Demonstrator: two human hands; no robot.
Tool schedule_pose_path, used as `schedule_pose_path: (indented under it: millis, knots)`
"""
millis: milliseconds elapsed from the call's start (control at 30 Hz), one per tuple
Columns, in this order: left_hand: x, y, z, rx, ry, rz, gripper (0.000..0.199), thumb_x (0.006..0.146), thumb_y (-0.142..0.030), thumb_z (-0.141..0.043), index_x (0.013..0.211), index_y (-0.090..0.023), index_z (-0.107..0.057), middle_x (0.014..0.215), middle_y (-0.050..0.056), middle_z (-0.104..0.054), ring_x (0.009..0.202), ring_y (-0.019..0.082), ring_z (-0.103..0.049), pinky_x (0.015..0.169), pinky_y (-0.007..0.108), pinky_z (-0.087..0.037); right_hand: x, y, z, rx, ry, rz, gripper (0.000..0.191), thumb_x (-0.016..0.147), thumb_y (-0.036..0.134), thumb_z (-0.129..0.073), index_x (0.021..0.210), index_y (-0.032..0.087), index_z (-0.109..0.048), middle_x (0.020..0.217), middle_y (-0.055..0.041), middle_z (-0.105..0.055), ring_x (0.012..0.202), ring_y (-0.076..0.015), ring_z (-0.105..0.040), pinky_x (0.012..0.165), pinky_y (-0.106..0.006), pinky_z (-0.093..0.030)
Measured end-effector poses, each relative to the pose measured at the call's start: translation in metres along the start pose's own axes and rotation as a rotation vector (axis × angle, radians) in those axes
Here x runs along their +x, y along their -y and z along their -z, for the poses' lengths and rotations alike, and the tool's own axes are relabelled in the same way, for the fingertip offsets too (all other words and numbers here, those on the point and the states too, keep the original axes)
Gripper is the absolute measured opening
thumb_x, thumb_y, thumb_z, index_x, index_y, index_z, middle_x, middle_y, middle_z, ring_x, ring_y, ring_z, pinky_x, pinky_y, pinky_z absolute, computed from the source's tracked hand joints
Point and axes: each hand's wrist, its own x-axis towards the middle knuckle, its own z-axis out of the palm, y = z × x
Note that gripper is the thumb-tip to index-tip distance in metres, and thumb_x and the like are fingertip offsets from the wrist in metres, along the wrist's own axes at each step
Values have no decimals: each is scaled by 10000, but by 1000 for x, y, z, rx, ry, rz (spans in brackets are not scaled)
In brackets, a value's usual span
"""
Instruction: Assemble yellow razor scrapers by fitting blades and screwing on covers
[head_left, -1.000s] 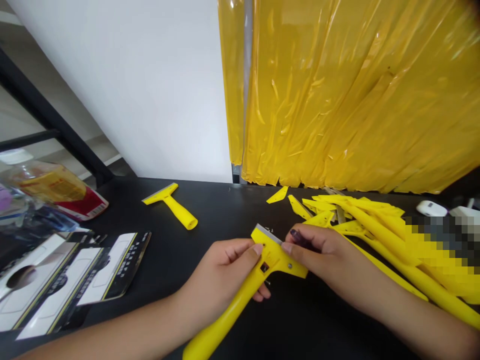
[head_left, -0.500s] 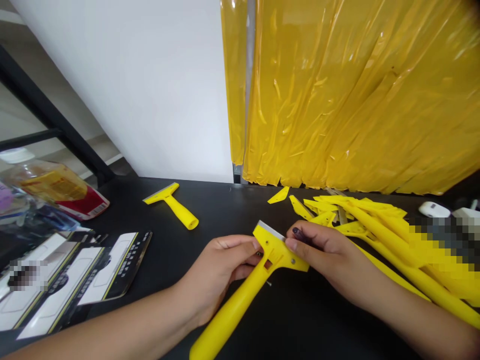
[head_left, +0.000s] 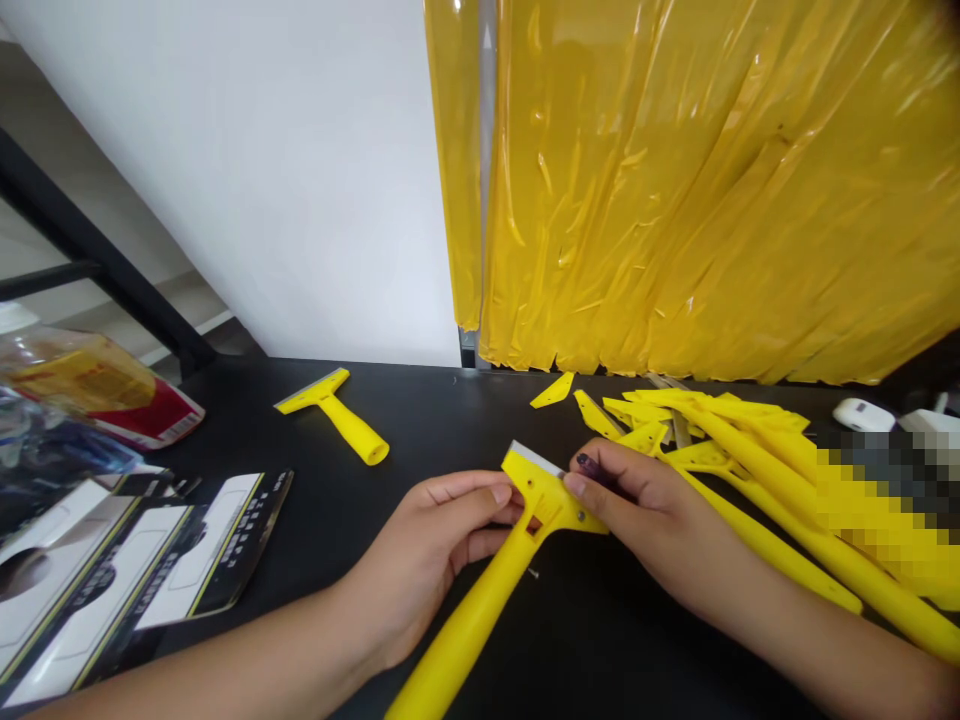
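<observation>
Exposing more scraper (head_left: 497, 578), the left hand (head_left: 431, 545) has drawn back its fingers (head_left: 484, 503).

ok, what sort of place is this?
Probably a workbench, perhaps in a small workshop, though the room barely shows: a yellow scraper held in the right hand, a pile of yellow parts to the right, and printed cards at the left.

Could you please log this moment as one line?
Left grip: at scraper head's edge | right grip: pinching scraper head, dark object in hand | second scraper: lying on black table
</observation>
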Motion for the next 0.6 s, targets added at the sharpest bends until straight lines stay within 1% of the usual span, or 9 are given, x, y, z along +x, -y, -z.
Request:
schedule_pose_path:
  millis: [167,267,333,433,533,600]
  knots:
    - [-3,0,0,5,76,40,230,937,-321,-743,1078,-145,-786,1048,119,-769,874,202,-732,832,313,-597,0,1,-2,-29,-6,21,273,1017,444,-553,846,232,-557,762,47,-492,729,-146,-454,654,-277,-378]
    - [-3,0,-1,26,70,22,271,930,-312,-756,1140,-145,-794,1088,128,-771,889,207,-722,870,373,-617,-1,2,-1,-52,-7,24,273,1013,439,-557,835,233,-556,752,47,-490,720,-145,-455,645,-278,-380]
    - [-4,-1,-1,50,53,18,275,922,-319,-769,1127,-139,-804,1086,135,-774,859,199,-712,845,385,-634,-3,4,0,-70,-11,31,270,1009,435,-562,831,233,-556,743,50,-487,710,-143,-453,639,-279,-376]
    - [-4,-1,-2,97,29,4,273,919,-350,-771,1083,-137,-818,1009,120,-785,770,172,-704,756,323,-634,-4,5,0,-85,-13,32,263,1005,427,-567,829,233,-553,737,53,-482,699,-140,-448,629,-278,-368]
    - [-4,0,-2,147,-10,-54,216,911,-348,-784,979,-147,-827,912,75,-780,766,137,-698,706,201,-583,-6,7,-1,-71,1,22,257,1002,421,-572,829,232,-549,737,54,-470,699,-140,-436,623,-275,-362]
    - [-3,0,-1,169,-35,-84,182,903,-334,-796,890,-154,-818,854,44,-764,770,114,-687,703,155,-555,-6,7,-1,-58,14,21,254,1004,417,-570,831,232,-548,741,53,-471,706,-141,-435,627,-271,-364]
